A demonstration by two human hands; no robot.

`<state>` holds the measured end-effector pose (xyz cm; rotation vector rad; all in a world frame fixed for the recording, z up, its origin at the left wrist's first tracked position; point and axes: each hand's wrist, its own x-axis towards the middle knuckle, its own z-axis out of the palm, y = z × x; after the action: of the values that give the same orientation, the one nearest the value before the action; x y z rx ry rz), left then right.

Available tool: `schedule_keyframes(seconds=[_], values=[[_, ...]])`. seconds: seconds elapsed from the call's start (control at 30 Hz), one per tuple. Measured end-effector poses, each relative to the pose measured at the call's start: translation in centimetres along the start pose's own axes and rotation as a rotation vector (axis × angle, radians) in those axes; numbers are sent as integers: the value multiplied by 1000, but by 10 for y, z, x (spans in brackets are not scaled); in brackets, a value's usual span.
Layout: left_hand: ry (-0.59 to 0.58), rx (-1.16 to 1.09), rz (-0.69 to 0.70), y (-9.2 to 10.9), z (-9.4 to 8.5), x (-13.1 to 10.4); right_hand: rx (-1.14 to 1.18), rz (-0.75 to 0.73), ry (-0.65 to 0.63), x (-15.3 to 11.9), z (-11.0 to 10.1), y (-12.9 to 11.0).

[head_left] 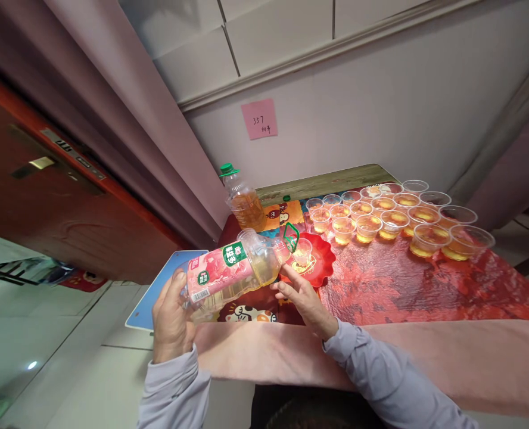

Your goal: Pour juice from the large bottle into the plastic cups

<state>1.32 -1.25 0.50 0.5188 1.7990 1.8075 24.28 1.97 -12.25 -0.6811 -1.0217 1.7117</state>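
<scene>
In the head view, the left hand [171, 319] has its grip closed around the base end of a bottle [220, 271], which is tilted well over above the counter [380, 292], its neck toward a cup [303, 249] on a red plate [324, 259]. The right hand's [307, 301] grip is loosely spread below the neck; whether its fingertips touch it, I cannot tell. Behind stands a second bottle [246, 208] with a green cap, near a loose cap [286, 198]. Rows of cups [368, 228] holding amber liquid fill the counter's far right part.
</scene>
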Motion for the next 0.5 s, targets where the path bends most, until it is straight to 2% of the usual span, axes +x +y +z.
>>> schedule_keyframes(seconds=[0.33, 0.5], values=[[16, -15, 6, -1, 0, 2, 1, 3, -5, -1, 1, -4], [-12, -24, 0, -1, 0, 0, 0, 10, -2, -1, 2, -6]])
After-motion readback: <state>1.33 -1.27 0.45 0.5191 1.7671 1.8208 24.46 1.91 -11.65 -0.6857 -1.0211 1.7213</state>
